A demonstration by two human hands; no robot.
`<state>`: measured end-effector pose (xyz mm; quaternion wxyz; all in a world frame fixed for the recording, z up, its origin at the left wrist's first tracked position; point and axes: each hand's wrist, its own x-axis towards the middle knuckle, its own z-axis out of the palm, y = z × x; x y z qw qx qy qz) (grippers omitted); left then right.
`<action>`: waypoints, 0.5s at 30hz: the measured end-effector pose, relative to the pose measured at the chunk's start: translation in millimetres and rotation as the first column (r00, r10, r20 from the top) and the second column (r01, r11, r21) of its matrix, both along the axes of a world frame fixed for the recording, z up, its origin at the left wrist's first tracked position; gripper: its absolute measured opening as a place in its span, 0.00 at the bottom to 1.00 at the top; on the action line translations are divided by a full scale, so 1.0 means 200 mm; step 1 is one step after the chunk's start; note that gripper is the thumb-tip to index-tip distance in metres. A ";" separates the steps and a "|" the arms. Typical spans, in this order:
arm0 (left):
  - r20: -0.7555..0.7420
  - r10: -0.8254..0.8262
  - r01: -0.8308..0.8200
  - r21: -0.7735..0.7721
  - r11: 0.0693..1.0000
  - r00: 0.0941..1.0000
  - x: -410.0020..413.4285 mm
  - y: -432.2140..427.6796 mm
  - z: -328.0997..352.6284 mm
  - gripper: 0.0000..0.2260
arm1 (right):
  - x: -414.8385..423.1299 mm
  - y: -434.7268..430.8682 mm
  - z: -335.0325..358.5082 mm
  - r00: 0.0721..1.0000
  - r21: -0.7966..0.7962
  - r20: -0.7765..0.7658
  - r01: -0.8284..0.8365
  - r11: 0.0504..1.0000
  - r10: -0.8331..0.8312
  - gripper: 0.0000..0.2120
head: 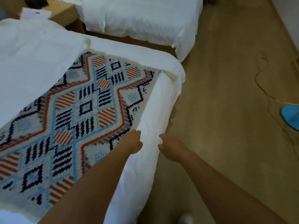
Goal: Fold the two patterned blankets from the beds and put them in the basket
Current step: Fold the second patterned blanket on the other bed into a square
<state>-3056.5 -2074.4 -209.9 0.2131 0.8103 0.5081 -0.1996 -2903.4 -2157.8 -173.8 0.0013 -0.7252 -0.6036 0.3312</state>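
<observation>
We found the blanket [77, 110] spread on the near bed [32, 54], its right edge stopping short of the bed's right side. Behind, across a gap, stood a second bed [142, 16]. At the far left, between the two, sat a nightstand [68, 15] with papers [35, 13] on it. The floor [218, 94] lay to the right, with a cable [262, 88] trailing on it and a slipper [289, 115] farther right. Our left hand [134, 141] met the blanket's right edge; our right hand [171, 147] hung just beside it, over the bed's side.

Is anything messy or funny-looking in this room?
Yes. A thin cord snakes loose across the floor to the right of the bed, near a blue thing. Someone might trip on it. The blanket lies flat and neat.
</observation>
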 end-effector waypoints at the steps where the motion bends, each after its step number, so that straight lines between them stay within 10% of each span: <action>1: -0.005 0.022 -0.022 0.004 1.000 1.000 0.07 0.06 0.01 0.21 | 0.09 0.05 -0.01 1.000 -0.007 0.000 -0.018 1.000 0.018 0.19; 15: 0.063 0.351 -0.350 -0.031 0.936 0.934 0.95 0.78 0.13 0.24 | 1.19 1.10 0.03 0.954 -0.047 0.002 -0.299 0.953 0.299 0.23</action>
